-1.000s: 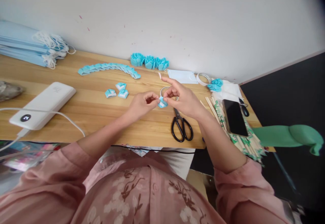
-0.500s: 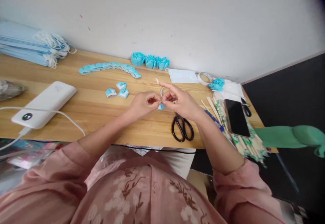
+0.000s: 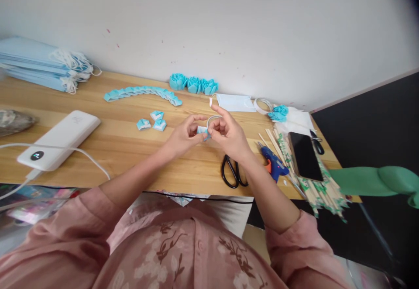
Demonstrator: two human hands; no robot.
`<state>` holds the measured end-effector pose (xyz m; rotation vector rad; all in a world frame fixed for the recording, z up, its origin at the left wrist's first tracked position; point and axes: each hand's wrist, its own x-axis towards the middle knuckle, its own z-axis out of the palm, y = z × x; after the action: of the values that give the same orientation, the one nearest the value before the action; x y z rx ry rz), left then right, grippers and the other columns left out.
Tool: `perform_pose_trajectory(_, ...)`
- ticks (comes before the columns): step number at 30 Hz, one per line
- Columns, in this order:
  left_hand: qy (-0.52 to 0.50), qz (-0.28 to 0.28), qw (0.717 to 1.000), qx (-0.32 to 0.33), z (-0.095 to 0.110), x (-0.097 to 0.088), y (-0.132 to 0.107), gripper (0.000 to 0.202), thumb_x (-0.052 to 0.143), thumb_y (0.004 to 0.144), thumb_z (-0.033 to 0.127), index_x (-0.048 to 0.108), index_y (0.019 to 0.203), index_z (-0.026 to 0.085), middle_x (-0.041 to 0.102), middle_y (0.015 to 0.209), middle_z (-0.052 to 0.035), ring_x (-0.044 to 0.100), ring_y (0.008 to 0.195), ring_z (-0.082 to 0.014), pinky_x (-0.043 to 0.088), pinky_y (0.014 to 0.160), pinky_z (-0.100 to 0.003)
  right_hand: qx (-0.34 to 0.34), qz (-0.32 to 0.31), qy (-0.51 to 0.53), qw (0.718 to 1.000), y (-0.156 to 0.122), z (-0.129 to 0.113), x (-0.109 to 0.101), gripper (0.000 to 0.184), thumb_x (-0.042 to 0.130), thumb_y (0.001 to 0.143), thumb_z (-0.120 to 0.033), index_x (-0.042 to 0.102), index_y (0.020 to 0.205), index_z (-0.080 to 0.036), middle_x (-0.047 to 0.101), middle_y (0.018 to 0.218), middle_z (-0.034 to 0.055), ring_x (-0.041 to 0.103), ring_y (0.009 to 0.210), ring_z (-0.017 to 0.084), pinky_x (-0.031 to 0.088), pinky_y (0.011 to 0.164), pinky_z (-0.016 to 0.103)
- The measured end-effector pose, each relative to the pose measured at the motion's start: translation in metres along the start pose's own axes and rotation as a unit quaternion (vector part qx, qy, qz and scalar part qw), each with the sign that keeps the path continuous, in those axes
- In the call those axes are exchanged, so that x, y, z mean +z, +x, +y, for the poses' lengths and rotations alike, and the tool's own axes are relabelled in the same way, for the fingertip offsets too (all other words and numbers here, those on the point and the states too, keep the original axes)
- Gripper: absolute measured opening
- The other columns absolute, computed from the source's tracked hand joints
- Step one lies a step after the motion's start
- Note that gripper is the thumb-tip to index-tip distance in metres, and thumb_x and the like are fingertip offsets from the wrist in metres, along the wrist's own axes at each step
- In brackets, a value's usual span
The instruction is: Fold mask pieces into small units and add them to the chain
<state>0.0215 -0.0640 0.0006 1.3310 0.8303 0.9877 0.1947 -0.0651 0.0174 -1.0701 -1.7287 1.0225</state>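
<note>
My left hand point(image 3: 183, 135) and my right hand point(image 3: 227, 132) meet over the middle of the wooden table point(image 3: 124, 149). Between their fingertips they pinch a small folded blue and white piece point(image 3: 202, 130). A strip of tape sticks to my raised right forefinger, and a tape roll point(image 3: 213, 119) lies just behind the hands. To the left lie three similar folded pieces point(image 3: 152, 121). Black scissors point(image 3: 232, 171) rest below my right wrist.
A curved row of folded blue pieces point(image 3: 142, 92) and blue flowers point(image 3: 194, 83) lie by the wall. A stack of face masks point(image 3: 42, 64) is far left, a white power bank point(image 3: 60, 139) with cable beside it. On the right are a blue glue gun point(image 3: 273, 163), wooden sticks point(image 3: 310, 180) and a phone point(image 3: 305, 149).
The hands have lifted a little and turned the folded piece between the fingertips. The view has shifted, so the glue gun now shows beside the scissors.
</note>
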Motion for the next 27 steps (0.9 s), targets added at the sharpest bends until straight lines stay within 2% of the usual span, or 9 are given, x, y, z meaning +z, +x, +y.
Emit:
perform_pose_trajectory(4, -0.047, -0.011, 0.998, -0.034, 0.001, 0.001, 0.000, 0.063, 0.077, 0.075, 0.040, 0.047, 0.125, 0.016, 0.065, 0.079, 0.0003, 0.062, 0.067, -0.0121, 0.050, 0.063, -0.025, 0.000, 0.027, 0.015, 1.000, -0.001, 0.005, 0.001, 0.060, 0.061, 0.083, -0.019, 0.043, 0.140, -0.028, 0.061, 0.080, -0.0023, 0.059, 0.070, 0.012, 0.051, 0.067, 0.028)
perform_pose_trajectory(7, -0.100, -0.001, 0.994, -0.045, 0.001, 0.000, -0.002, 0.065, 0.071, 0.079, 0.051, 0.047, 0.129, 0.016, 0.067, 0.083, -0.0031, 0.066, 0.071, -0.0152, 0.053, 0.065, -0.028, 0.000, 0.052, 0.019, 0.998, -0.001, 0.008, -0.001, 0.059, 0.062, 0.084, -0.023, 0.043, 0.140, -0.029, 0.062, 0.080, -0.0015, 0.059, 0.071, 0.014, 0.053, 0.069, 0.031)
perform_pose_trajectory(9, -0.142, 0.010, 0.989, -0.048, 0.001, 0.000, -0.002, 0.062, 0.061, 0.084, 0.059, 0.050, 0.127, 0.016, 0.068, 0.084, -0.0052, 0.068, 0.073, -0.0174, 0.055, 0.066, -0.030, 0.000, 0.066, 0.023, 0.998, -0.001, 0.011, -0.002, 0.059, 0.062, 0.085, -0.025, 0.042, 0.140, -0.030, 0.062, 0.081, -0.0008, 0.060, 0.071, 0.015, 0.053, 0.067, 0.031)
perform_pose_trajectory(11, -0.158, 0.017, 0.986, -0.057, -0.001, -0.001, -0.001, 0.057, 0.060, 0.084, 0.060, 0.056, 0.120, 0.015, 0.068, 0.085, -0.0060, 0.068, 0.074, -0.0179, 0.055, 0.066, -0.030, 0.000, 0.075, 0.033, 0.997, -0.001, 0.013, -0.004, 0.060, 0.064, 0.085, -0.027, 0.042, 0.141, -0.030, 0.063, 0.082, -0.0002, 0.060, 0.071, 0.015, 0.053, 0.066, 0.031)
perform_pose_trajectory(14, -0.122, 0.014, 0.989, -0.077, -0.002, -0.002, 0.000, 0.046, 0.073, 0.076, 0.052, 0.063, 0.101, 0.014, 0.068, 0.079, -0.0040, 0.067, 0.070, -0.0151, 0.053, 0.064, -0.026, -0.002, 0.082, 0.061, 0.995, 0.000, 0.016, -0.003, 0.060, 0.065, 0.084, -0.029, 0.043, 0.140, -0.029, 0.062, 0.081, -0.0006, 0.060, 0.071, 0.015, 0.053, 0.066, 0.032)
perform_pose_trajectory(17, -0.078, 0.015, 0.993, -0.081, -0.002, -0.001, 0.000, 0.041, 0.075, 0.073, 0.051, 0.065, 0.089, 0.014, 0.066, 0.070, -0.0015, 0.063, 0.062, -0.0116, 0.050, 0.060, -0.023, -0.004, 0.081, 0.071, 0.994, 0.000, 0.019, 0.000, 0.059, 0.066, 0.083, -0.029, 0.044, 0.138, -0.030, 0.060, 0.079, -0.0014, 0.059, 0.071, 0.015, 0.053, 0.067, 0.032)
perform_pose_trajectory(22, -0.040, 0.036, 0.994, -0.092, 0.000, 0.000, 0.000, 0.037, 0.072, 0.075, 0.050, 0.063, 0.079, 0.015, 0.065, 0.064, -0.0009, 0.059, 0.055, -0.0097, 0.047, 0.056, -0.022, -0.012, 0.069, 0.067, 0.995, -0.001, 0.021, 0.005, 0.059, 0.064, 0.083, -0.028, 0.044, 0.138, -0.029, 0.059, 0.078, -0.0022, 0.057, 0.069, 0.014, 0.051, 0.067, 0.031)
perform_pose_trajectory(27, -0.031, 0.042, 0.994, -0.093, 0.001, 0.001, 0.000, 0.032, 0.070, 0.078, 0.046, 0.061, 0.078, 0.015, 0.064, 0.064, -0.0002, 0.059, 0.055, -0.0091, 0.048, 0.056, -0.021, -0.016, 0.064, 0.044, 0.997, -0.001, 0.023, 0.006, 0.057, 0.062, 0.084, -0.030, 0.044, 0.139, -0.029, 0.060, 0.081, -0.0012, 0.057, 0.071, 0.014, 0.051, 0.068, 0.031)
